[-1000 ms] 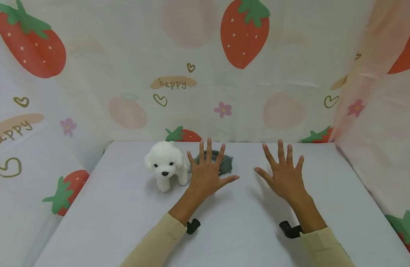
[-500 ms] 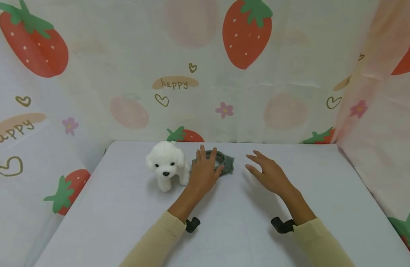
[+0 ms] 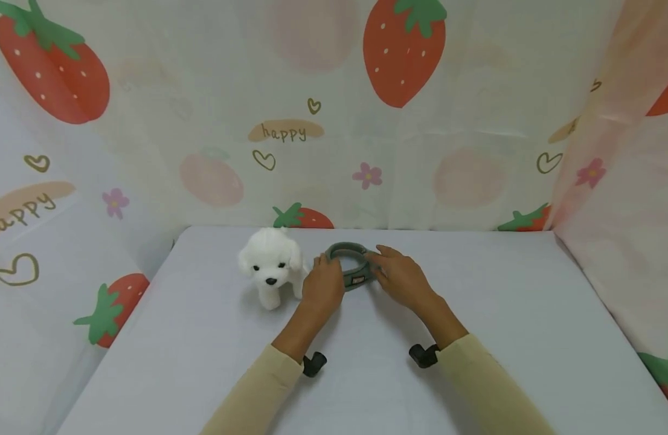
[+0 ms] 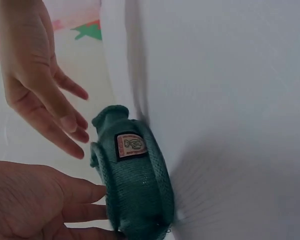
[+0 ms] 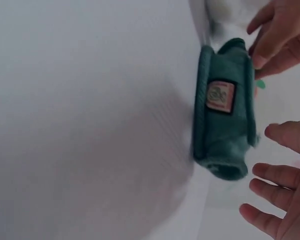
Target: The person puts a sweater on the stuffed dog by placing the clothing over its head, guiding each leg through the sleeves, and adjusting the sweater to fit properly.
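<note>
A small grey-green knitted sweater (image 3: 358, 279) with a patch label stands on the table, its round opening facing up. My left hand (image 3: 324, 284) has its fingers curled over the sweater's left rim; in the left wrist view, the left thumb (image 4: 92, 191) meets the rim. My right hand (image 3: 403, 277) is at the sweater's right end, fingers loosely bent. The right wrist view shows those fingers (image 5: 276, 175) spread and slightly apart from the knit. A white plush dog (image 3: 271, 266) stands just left of my left hand.
The white tabletop (image 3: 203, 362) reaches back to a strawberry-printed cloth (image 3: 475, 90), which also hangs along both sides. A black wrist camera (image 3: 314, 365) sits under the left wrist, another black camera (image 3: 424, 355) under the right.
From spread fingers above the table, both hands have come down to the sweater. The left hand's fingers have curled over its rim; the right hand has moved left to its right end.
</note>
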The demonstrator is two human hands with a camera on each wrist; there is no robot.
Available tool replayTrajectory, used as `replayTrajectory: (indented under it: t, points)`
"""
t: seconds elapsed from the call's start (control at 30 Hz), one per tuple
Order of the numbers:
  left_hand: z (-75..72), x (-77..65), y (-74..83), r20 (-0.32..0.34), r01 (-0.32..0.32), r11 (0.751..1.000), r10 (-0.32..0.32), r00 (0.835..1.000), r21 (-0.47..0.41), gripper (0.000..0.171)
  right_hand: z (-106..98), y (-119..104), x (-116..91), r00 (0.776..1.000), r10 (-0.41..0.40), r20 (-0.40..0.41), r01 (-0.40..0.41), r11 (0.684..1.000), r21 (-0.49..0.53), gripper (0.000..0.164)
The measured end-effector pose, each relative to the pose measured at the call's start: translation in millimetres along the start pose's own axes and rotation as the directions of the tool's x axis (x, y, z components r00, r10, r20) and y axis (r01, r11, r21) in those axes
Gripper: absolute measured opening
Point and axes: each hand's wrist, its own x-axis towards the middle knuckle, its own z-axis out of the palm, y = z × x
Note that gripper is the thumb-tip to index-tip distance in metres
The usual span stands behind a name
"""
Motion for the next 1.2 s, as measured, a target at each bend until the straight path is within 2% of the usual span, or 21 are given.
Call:
replayTrajectory:
  t: [0.13, 0.27, 0.33, 0.43, 0.5, 0.6, 0.77, 0.9, 1.03, 1.2]
  points:
    - [4.3, 0.8, -3.0, 0.038, 0.022, 1.0, -0.023, 0.999, 0.016, 0.037, 11.8, -5.4, 6.7, 0.999, -0.036, -0.033, 0.032, 0.994, -0.103, 0.039]
    - [5.0, 1.1, -4.4, 0.053, 0.025, 0.999, -0.027, 0.998, 0.039, 0.041, 21.3, -7.8, 11.9, 0.998, -0.043, -0.055, 0.029, 0.974, -0.224, 0.043]
    - [4.3, 0.4, -4.8, 0.053, 0.021, 0.999, -0.024, 0.998, 0.045, 0.042, 23.8, -8.9, 12.8, 0.996, -0.048, -0.078, 0.025, 0.962, -0.272, 0.04]
    - [2.5, -1.5, -4.5, 0.035, 0.011, 0.999, -0.012, 0.999, 0.042, 0.041, 26.7, -7.9, 13.0, 0.986, -0.058, -0.154, 0.009, 0.954, -0.298, 0.03]
    - [0.7, -3.1, -3.7, 0.016, 0.002, 0.999, -0.003, 1.0, 0.042, 0.041, 27.7, -6.0, 11.6, 0.974, -0.05, -0.22, -0.01, 0.964, -0.266, 0.022]
    - [-3.7, -6.5, -1.0, 0.001, -0.011, 0.999, 0.011, 1.0, 0.031, 0.044, 26.9, -2.7, 7.3, 0.953, -0.023, -0.302, -0.028, 0.986, -0.163, 0.016]
    - [-15.3, -15.5, 6.0, -0.003, -0.043, 0.999, 0.043, 0.999, -0.017, 0.048, 13.9, -3.2, -4.6, 0.926, 0.02, -0.377, -0.029, 0.999, -0.019, 0.015]
    - [-28.3, -23.7, 10.5, -0.074, -0.091, 0.996, 0.089, 0.993, -0.023, 0.045, -5.8, -9.8, -11.9, 0.897, 0.016, -0.442, -0.015, 1.0, 0.005, 0.015]
    - [-46.1, -33.2, 14.6, -0.166, -0.143, 0.989, 0.137, 0.977, -0.025, 0.042, -27.9, -19.4, -15.3, 0.852, 0.002, -0.523, -0.002, 1.0, 0.0, 0.015]
    - [-72.8, -44.9, 18.9, -0.243, -0.175, 0.983, 0.156, 0.957, -0.06, 0.043, -50.0, -34.6, -14.6, 0.805, -0.026, -0.593, 0.033, 0.999, 0.001, 0.017]
